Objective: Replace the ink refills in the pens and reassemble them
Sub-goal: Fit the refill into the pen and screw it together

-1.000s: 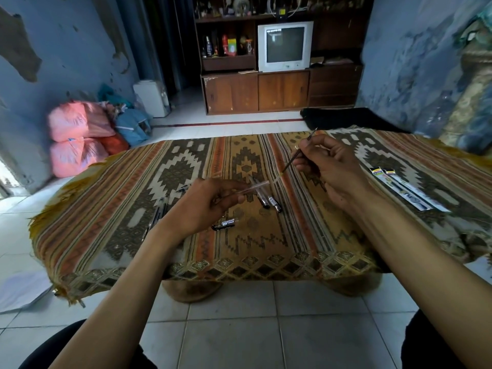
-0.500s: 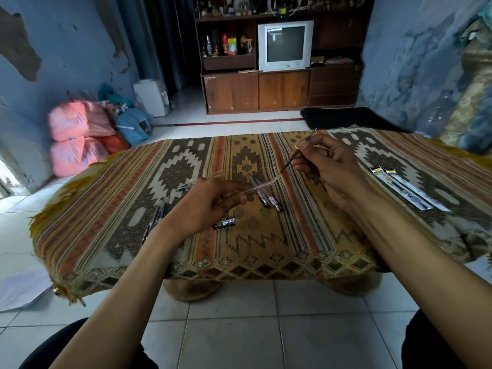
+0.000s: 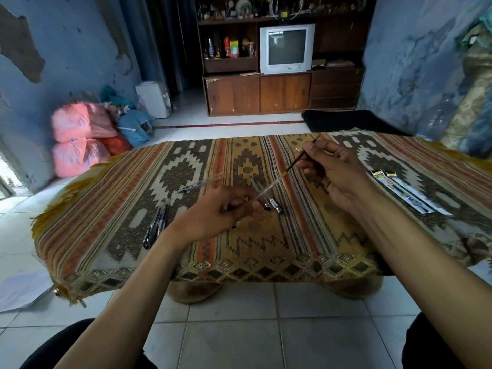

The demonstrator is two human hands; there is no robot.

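My left hand (image 3: 213,214) grips a clear pen barrel (image 3: 266,189) with curled fingers, its open end angled up and right, while my right hand (image 3: 338,177) pinches a thin dark ink refill (image 3: 300,158) whose lower end meets the barrel's mouth; I cannot tell how far in it sits. Both are held above the patterned cloth (image 3: 253,249) covering the surface, where two more pens (image 3: 271,202) lie just behind my left hand, capped pens (image 3: 155,226) lie left, and packaged refills (image 3: 404,194) lie far right.
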